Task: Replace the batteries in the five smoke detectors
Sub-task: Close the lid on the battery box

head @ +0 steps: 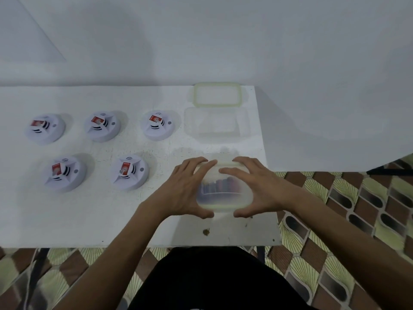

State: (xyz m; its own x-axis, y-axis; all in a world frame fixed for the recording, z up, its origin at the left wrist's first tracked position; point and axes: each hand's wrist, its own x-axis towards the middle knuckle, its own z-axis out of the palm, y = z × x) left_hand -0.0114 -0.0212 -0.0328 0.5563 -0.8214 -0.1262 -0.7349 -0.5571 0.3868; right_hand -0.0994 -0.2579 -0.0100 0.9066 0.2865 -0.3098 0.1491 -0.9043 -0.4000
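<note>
Five smoke detectors [96, 151] were seen on the surface [89, 215], well left of the fingers and untouched. The lidded container [224, 193] of batteries [220, 185] was clasped between the left hand [187, 189] and the right hand [257, 186], fingers curled over its edges. The opening step was judged in hand; unsnapping the lid would be needed next.
</note>
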